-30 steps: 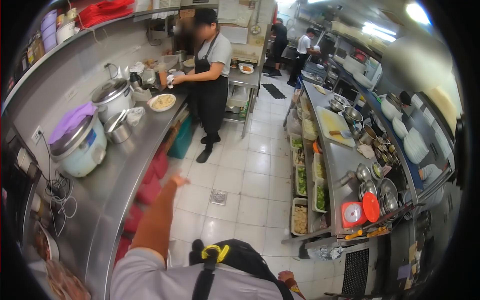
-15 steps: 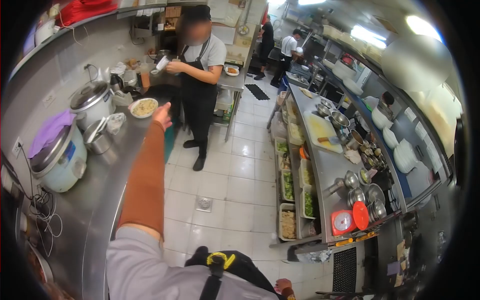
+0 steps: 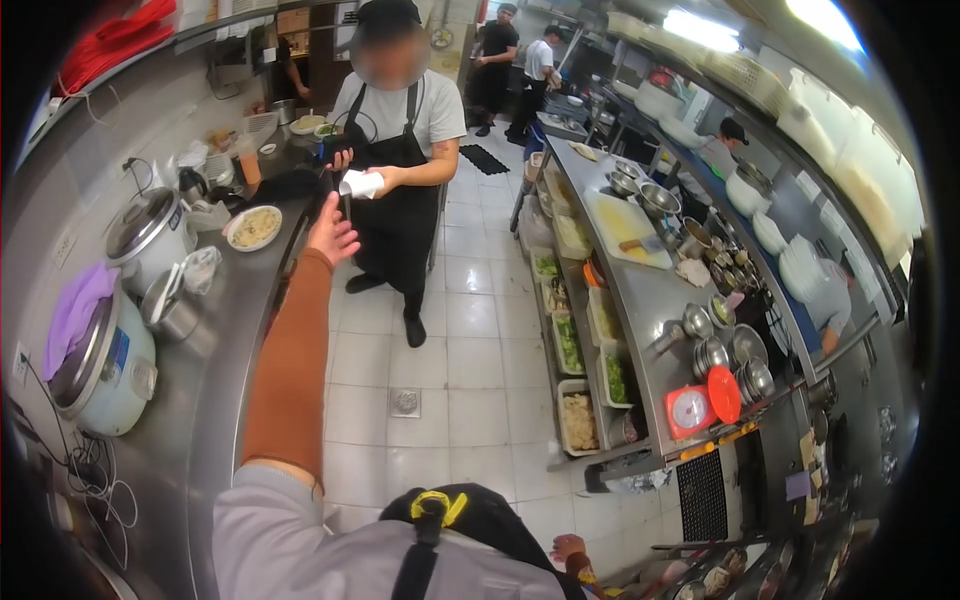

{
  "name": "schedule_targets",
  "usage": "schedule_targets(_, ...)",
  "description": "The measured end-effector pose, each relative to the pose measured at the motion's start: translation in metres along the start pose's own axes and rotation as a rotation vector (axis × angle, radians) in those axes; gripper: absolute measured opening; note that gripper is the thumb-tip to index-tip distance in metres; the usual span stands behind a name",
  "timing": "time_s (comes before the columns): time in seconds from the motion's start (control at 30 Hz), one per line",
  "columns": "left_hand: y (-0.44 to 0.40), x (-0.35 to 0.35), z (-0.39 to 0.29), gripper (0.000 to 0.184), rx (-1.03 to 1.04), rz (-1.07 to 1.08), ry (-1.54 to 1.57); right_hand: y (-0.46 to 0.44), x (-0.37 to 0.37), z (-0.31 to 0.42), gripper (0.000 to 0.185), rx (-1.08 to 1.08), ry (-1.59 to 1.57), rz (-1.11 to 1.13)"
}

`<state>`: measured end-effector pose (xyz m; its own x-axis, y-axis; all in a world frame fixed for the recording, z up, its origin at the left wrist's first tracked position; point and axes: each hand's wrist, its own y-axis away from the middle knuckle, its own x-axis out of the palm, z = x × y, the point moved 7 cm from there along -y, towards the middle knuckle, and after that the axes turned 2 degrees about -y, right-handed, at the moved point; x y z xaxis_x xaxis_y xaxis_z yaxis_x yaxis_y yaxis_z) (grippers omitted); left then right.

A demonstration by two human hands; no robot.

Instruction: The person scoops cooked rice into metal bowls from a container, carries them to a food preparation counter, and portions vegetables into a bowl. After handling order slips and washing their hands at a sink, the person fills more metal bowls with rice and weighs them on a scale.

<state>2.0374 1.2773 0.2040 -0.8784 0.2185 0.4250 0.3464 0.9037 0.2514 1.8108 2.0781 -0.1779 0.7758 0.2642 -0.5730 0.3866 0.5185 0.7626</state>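
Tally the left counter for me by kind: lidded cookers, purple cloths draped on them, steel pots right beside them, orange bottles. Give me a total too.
Lidded cookers: 2
Purple cloth: 1
Steel pot: 1
Orange bottle: 1
Total: 5

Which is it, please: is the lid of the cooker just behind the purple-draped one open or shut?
Shut: the lid sits over the top of the cooker, and no gap shows around it.
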Motion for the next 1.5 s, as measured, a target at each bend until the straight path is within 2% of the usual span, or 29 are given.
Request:
schedule_targets(0.07, 0.001, 0.014, 0.018, 0.106, -0.056, 0.013, 0.003, -0.004, 0.0, 0.01, 0.008, -0.135, 0.176, 0.01)
schedule_targets(0.13, 0.007, 0.025, 0.036, 0.103, -0.116, 0.021, 0.078, -0.019, 0.011, -0.018, 0.007, 0.171, -0.554, -0.065)
schedule_targets(0.17, 0.015, 0.035, 0.042, 0.094, -0.158, 0.08, 0.05, -0.017, 0.023, -0.028, 0.007, 0.329, -0.915, -0.105)
schedule_targets(0.2, 0.024, 0.043, 0.049, 0.076, -0.161, 0.104, 0.043, -0.016, 0.028, -0.032, 0.006, 0.349, -0.922, -0.111)
schedule_targets(0.3, 0.031, 0.05, 0.079, 0.037, -0.102, 0.121, -0.006, -0.004, 0.022, -0.023, 0.008, 0.422, -0.951, -0.108)
schedule_targets(0.33, 0.048, 0.056, 0.085, 0.033, -0.087, 0.129, -0.017, -0.009, 0.024, -0.026, 0.009, 0.404, -0.951, -0.114)
schedule_targets(0.43, 0.084, 0.063, 0.116, 0.029, -0.074, 0.161, -0.022, -0.056, 0.056, -0.066, 0.016, 0.113, -0.648, -0.16)
schedule_targets(0.47, 0.1, 0.067, 0.123, 0.027, -0.074, 0.176, -0.035, -0.052, 0.047, -0.047, 0.019, -0.002, -0.507, -0.197)
schedule_targets(0.5, 0.118, 0.072, 0.128, 0.023, -0.07, 0.214, -0.071, -0.045, 0.037, -0.031, 0.019, -0.113, -0.154, -0.219)
schedule_targets(0.53, 0.13, 0.074, 0.137, 0.022, -0.057, 0.241, -0.112, -0.016, 0.008, 0.016, 0.019, -0.212, 0.199, -0.284)
schedule_targets(0.6, 0.16, 0.077, 0.153, 0.02, -0.027, 0.292, -0.193, -0.031, 0.011, 0.008, 0.02, -0.213, -0.472, -0.343)
schedule_targets(0.63, 0.184, 0.084, 0.158, 0.016, -0.052, 0.322, -0.2, 0.005, -0.017, 0.044, 0.021, 0.0, -0.757, -0.267)
schedule_targets(0.67, 0.205, 0.09, 0.17, 0.015, -0.078, 0.435, -0.203, -0.002, -0.022, 0.051, 0.025, -0.15, -0.799, -0.326)
schedule_targets(0.73, 0.269, 0.117, 0.185, 0.013, -0.091, 0.761, -0.313, 0.029, -0.062, 0.098, 0.029, -0.268, -0.97, -0.326)
schedule_targets(0.77, 0.303, 0.129, 0.196, 0.014, -0.139, 0.877, -0.421, 0.047, -0.082, 0.118, 0.032, -0.388, -1.0, -0.248)
schedule_targets(0.8, 0.342, 0.142, 0.208, 0.014, -0.197, 0.99, -0.528, 0.087, -0.107, 0.151, 0.033, -0.485, -1.178, -0.175)
schedule_targets(0.87, 0.417, 0.161, 0.234, 0.015, -0.303, 1.189, -0.68, 0.159, -0.142, 0.187, 0.036, -0.666, -1.239, -0.094)
schedule_targets(0.9, 0.454, 0.169, 0.246, 0.016, -0.357, 1.273, -0.725, 0.191, -0.148, 0.193, 0.037, -0.76, -1.248, -0.048)
schedule_targets(0.97, 0.514, 0.177, 0.282, 0.018, -0.433, 1.432, -0.8, 0.235, -0.143, 0.188, 0.036, -0.804, -1.212, 0.056)
schedule_targets(1.1, 0.618, 0.202, 0.308, 0.019, -0.396, 1.471, -0.971, 0.294, -0.097, 0.127, 0.03, -0.763, -1.173, 0.137)
schedule_targets(1.3, 0.733, 0.211, 0.331, 0.021, -0.368, 1.675, -1.17, 0.374, -0.015, 0.05, 0.019, -0.67, -1.452, 0.205)
schedule_targets(1.4, 0.781, 0.204, 0.341, 0.022, -0.464, 1.666, -1.179, 0.415, 0.022, 0.027, 0.016, -0.682, -1.572, 0.011)
schedule_targets(1.5, 0.816, 0.196, 0.33, 0.034, -0.551, 1.586, -0.839, 0.464, 0.06, -0.002, 0.013, -0.685, -1.803, -0.285)
